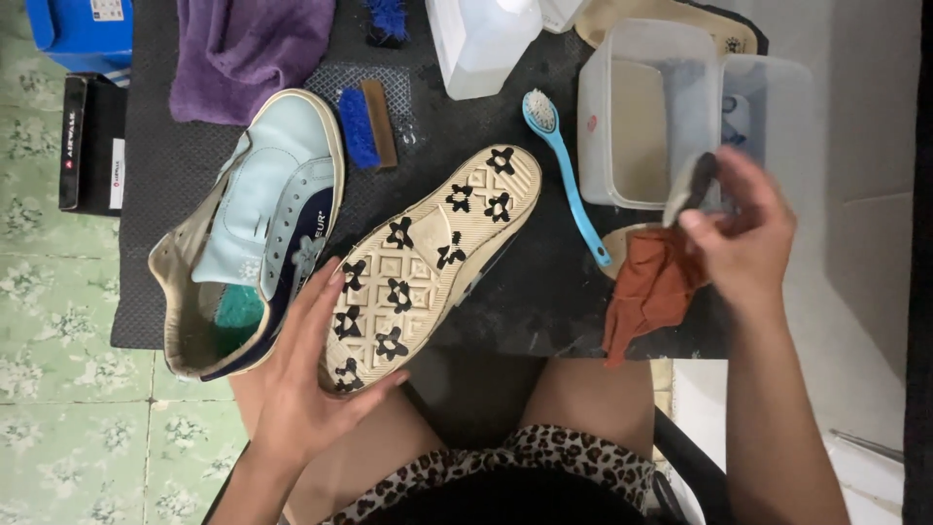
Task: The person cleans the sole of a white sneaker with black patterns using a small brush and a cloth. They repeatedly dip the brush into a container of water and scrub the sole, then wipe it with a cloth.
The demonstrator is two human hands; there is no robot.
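My left hand (306,374) grips the heel end of an upturned sneaker (428,258), whose cream sole with black star shapes faces up on the black mat (544,292). My right hand (743,238) holds a small dark brush (688,187) above an orange-brown cloth (646,287), just in front of a clear plastic tub (646,107). A second sneaker (258,228), pale blue, white and navy, lies upright to the left of the first, beside my left hand.
A blue-handled brush (564,160) lies between sole and tub. A wooden brush with blue bristles (367,124), a purple towel (248,49), a white jug (481,39), a second clear tub (768,97), a black box (89,141) and blue box (83,29) surround the mat.
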